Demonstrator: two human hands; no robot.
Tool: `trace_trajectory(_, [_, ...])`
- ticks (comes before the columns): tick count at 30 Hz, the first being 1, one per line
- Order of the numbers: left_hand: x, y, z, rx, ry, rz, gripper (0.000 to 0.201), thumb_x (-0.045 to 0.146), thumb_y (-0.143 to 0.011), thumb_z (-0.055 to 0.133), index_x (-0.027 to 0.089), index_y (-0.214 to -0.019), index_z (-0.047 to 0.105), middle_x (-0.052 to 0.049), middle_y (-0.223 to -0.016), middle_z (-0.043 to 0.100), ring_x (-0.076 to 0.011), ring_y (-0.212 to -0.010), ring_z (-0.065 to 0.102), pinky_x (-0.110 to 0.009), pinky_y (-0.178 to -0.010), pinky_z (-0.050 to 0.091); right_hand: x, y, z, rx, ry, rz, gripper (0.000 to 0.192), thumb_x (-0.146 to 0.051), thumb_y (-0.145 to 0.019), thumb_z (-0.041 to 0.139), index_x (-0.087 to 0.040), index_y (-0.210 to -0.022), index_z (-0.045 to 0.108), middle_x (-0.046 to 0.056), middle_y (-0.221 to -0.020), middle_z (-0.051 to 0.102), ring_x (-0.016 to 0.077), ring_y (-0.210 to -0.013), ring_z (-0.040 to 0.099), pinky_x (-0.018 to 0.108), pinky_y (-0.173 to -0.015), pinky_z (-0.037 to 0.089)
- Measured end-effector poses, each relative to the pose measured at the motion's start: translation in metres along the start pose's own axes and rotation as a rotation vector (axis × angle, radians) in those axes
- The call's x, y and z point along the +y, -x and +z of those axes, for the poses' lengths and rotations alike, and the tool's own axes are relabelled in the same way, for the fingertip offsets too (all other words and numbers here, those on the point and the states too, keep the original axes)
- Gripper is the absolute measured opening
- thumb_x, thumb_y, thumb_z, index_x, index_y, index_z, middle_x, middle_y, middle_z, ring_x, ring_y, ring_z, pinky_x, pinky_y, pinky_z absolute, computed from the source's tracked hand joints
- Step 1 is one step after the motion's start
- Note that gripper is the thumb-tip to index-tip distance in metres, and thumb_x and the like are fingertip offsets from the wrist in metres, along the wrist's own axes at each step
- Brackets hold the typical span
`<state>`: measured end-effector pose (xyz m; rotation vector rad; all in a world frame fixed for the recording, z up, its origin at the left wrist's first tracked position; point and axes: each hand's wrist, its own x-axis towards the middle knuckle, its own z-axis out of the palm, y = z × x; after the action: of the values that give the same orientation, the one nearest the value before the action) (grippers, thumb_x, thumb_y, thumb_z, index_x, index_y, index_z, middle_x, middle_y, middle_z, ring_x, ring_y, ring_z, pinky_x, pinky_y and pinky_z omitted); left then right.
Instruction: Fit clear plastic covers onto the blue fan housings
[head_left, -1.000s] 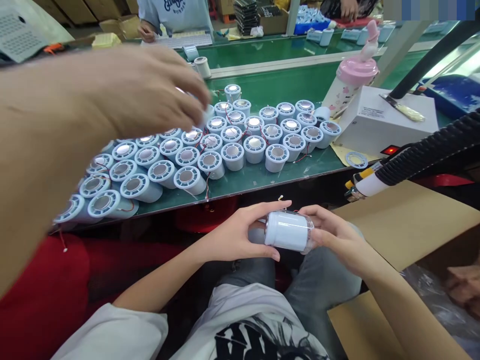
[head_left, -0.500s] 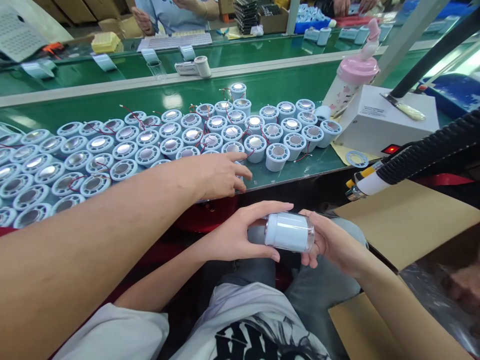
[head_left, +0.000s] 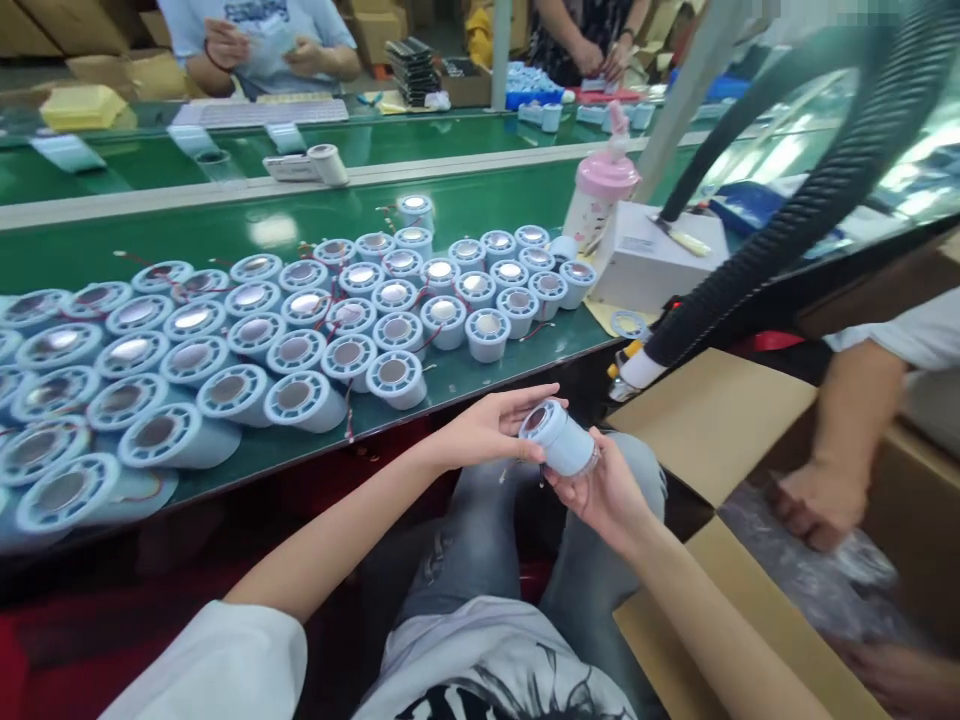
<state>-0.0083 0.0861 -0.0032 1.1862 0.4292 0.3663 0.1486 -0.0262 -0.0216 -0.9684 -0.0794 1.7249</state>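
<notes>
Green conveyor belt (head_left: 495, 205) fills the upper half of the frame, running from the left edge toward the right. Packed across its near side, from lower left to just past the centre, stand dozens of pale blue cylinders (head_left: 300, 335), each with a shiny metal disc in its top; thin red wires (head_left: 335, 310) thread between some of them. At upper centre-right a pink-lidded bottle (head_left: 600, 195) stands just beside a white box (head_left: 649, 262), and a black ribbed hose (head_left: 780, 215) slants down from the upper right corner to the belt's near edge. An open cardboard carton (head_left: 712, 420) lined with clear plastic occupies the lower right, where another person's hand (head_left: 814, 500) rests on the plastic. Across the belt, at the top of the frame, other people are at work with their own hands.

Below the belt's edge, near the centre of the frame, the left hand (head_left: 487, 430) and the right hand (head_left: 600, 490) both grasp one pale blue cylinder part (head_left: 561, 442) over the lap. It lies tilted, its disc end facing up and left. The left fingers curl over that end from above; the right fingers cradle the body from beneath. A thin wire seems to hang below it, though it is too fine to be sure.
</notes>
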Motion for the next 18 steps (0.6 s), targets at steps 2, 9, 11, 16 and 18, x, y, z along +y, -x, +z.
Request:
trace_trajectory(2, [-0.003, -0.030, -0.002, -0.069, 0.001, -0.042, 0.085, 0.020, -0.060, 0.087, 0.019, -0.136, 0.051, -0.017, -0.144, 0.048, -0.0319, -0.134, 0.045, -0.046, -0.112, 0.034, -0.002, -0.005, -0.004, 0.047, -0.051, -0.074, 0.046, -0.038, -0.100, 0.020, -0.015, -0.092, 0.060, 0.005, -0.060, 0.062, 0.0104, -0.043, 0.052, 0.014, -0.038, 0.040])
trace_trajectory(9, [-0.003, -0.087, -0.004, -0.209, -0.025, -0.066, 0.077, 0.031, -0.061, 0.087, 0.016, -0.131, 0.057, -0.016, -0.142, 0.051, -0.0314, -0.137, 0.042, -0.047, -0.115, 0.030, -0.012, -0.019, -0.017, 0.076, -0.147, -0.147, 0.052, -0.039, -0.099, 0.013, -0.015, -0.082, 0.056, 0.004, -0.054, 0.054, 0.0067, -0.037, 0.037, 0.010, -0.034, 0.029])
trace_trajectory(11, [-0.002, -0.089, -0.005, -0.225, -0.038, -0.063, 0.074, 0.032, -0.062, 0.086, 0.016, -0.129, 0.059, -0.016, -0.141, 0.052, -0.0313, -0.135, 0.044, -0.046, -0.114, 0.031, -0.013, -0.020, -0.020, 0.069, -0.147, -0.150, 0.051, -0.039, -0.099, 0.014, -0.015, -0.084, 0.057, 0.004, -0.054, 0.054, 0.0067, -0.037, 0.035, 0.010, -0.033, 0.028])
trace_trajectory(16, [-0.002, -0.073, -0.007, -0.223, -0.061, -0.060, 0.070, 0.027, -0.062, 0.086, 0.017, -0.127, 0.060, -0.014, -0.136, 0.058, -0.0302, -0.130, 0.050, -0.046, -0.113, 0.033, -0.010, -0.017, -0.021, 0.055, -0.088, -0.140, 0.048, -0.041, -0.100, 0.017, -0.016, -0.088, 0.056, 0.003, -0.055, 0.056, 0.0063, -0.037, 0.037, 0.011, -0.034, 0.028])
trace_trajectory(18, [-0.002, -0.058, -0.008, -0.200, -0.074, -0.044, 0.071, 0.023, -0.061, 0.086, 0.019, -0.126, 0.059, -0.014, -0.137, 0.056, -0.0288, -0.129, 0.051, -0.045, -0.112, 0.036, -0.009, -0.011, -0.019, 0.047, -0.041, -0.120, 0.048, -0.041, -0.101, 0.018, -0.015, -0.088, 0.057, 0.003, -0.055, 0.058, 0.0060, -0.037, 0.039, 0.011, -0.035, 0.028])
